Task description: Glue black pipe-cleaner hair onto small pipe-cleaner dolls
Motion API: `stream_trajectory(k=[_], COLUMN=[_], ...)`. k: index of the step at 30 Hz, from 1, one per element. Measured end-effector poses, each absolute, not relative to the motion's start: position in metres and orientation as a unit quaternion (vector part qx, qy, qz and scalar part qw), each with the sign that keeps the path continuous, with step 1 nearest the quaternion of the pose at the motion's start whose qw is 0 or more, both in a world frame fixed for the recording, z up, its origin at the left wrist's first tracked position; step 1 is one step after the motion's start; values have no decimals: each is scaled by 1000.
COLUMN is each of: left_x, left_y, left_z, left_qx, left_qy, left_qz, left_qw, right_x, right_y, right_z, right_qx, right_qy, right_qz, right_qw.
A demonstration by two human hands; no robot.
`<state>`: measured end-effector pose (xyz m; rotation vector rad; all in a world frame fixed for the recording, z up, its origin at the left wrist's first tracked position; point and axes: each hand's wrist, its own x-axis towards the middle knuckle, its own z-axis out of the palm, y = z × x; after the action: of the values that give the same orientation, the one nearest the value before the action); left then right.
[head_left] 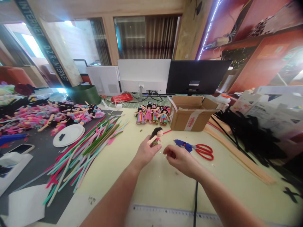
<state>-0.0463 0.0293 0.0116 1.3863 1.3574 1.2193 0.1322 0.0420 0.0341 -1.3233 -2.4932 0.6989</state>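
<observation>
A small doll [158,133] with black hair and pale limbs is held upright by my left hand [147,152], the fingers and thumb wrapped round its lower body. Just to the right, my right hand [178,157] is closed with the fingertips bent together. Whatever those fingers may pinch is too small or hidden to make out. Beyond the right hand lies a blue glue gun [183,144], its nozzle pointing left. Red-handled scissors [204,152] rest against it on the pale tabletop [163,186].
Several finished dolls [152,115] stand by an open cardboard box [194,116]. Coloured pipe cleaners [87,151] and white plates [68,135] lie at left, near a doll pile [47,115]. Black fuzzy strips [251,135] lie right. A cable [196,201] crosses a ruler [175,212] in front.
</observation>
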Motion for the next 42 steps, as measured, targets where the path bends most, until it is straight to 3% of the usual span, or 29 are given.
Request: stream_trajectory(k=[3, 6, 11, 18, 42], left_x=[-44, -42, -36, -21, -5], left_y=[27, 25, 23, 20, 11], left_z=[14, 15, 13, 13, 6], left_qx=[546, 544, 545, 497, 555], left_qy=[537, 533, 518, 504, 529], left_qz=[487, 485, 489, 492, 486], left_qw=[421, 430, 443, 507, 419], right_x=[132, 130, 130, 141, 135], right_y=[44, 44, 41, 43, 41], right_z=[39, 42, 41, 33, 28], right_qx=[-464, -459, -430, -398, -400], right_qy=[-764, -682, -587, -500, -566], right_qz=[364, 451, 533, 606, 434], right_qw=[262, 349, 432, 473, 576])
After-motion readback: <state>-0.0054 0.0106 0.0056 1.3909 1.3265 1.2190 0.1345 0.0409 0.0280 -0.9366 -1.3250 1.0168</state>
